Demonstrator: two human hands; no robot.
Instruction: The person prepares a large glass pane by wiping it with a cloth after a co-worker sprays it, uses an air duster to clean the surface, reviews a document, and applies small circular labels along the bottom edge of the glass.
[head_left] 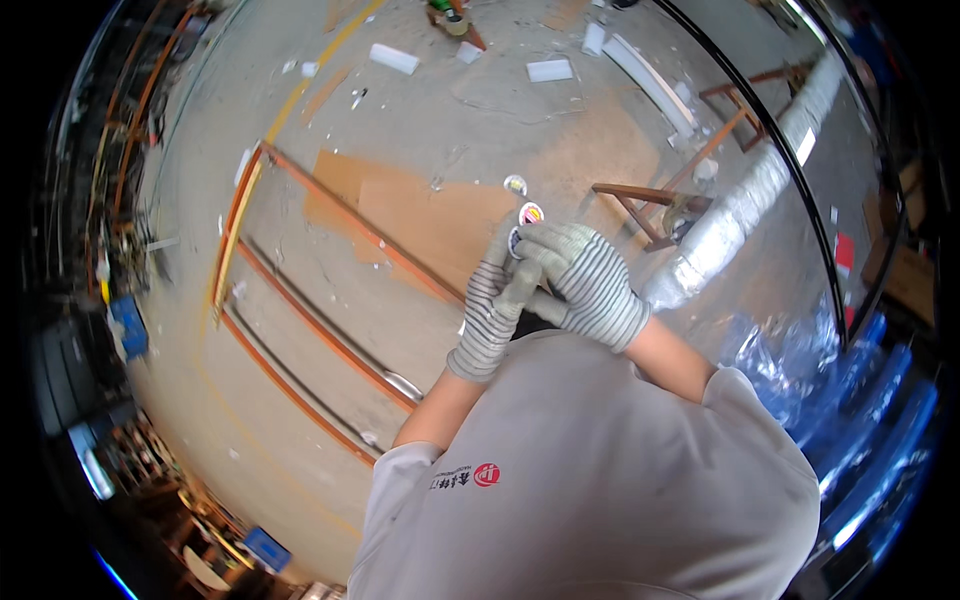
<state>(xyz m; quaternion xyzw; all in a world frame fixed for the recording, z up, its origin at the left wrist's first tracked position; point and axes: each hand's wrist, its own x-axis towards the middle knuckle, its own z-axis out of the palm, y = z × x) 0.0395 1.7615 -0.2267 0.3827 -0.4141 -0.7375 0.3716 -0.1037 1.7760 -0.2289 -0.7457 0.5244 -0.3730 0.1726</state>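
Both my hands wear pale gloves with dark stripes and meet in front of my chest. My left hand (487,305) is closed, its fingers up against my right one. My right hand (588,275) curls over from the other side. Between the fingertips shows a small round disc with a white rim and a red and yellow centre (531,214). A dark-centred disc (515,241) peeks out beside it, partly covered by the gloves. Just beyond lies another pale round piece (515,185); whether it is touched I cannot tell.
Brown cardboard (420,215) lies on the floor ahead. An orange-brown metal frame (350,215) stretches to the left. Right of me are a wooden trestle (650,195), a long plastic-wrapped bundle (745,205) and blue wrapped lengths (870,420). White foam pieces (550,71) are scattered farther off.
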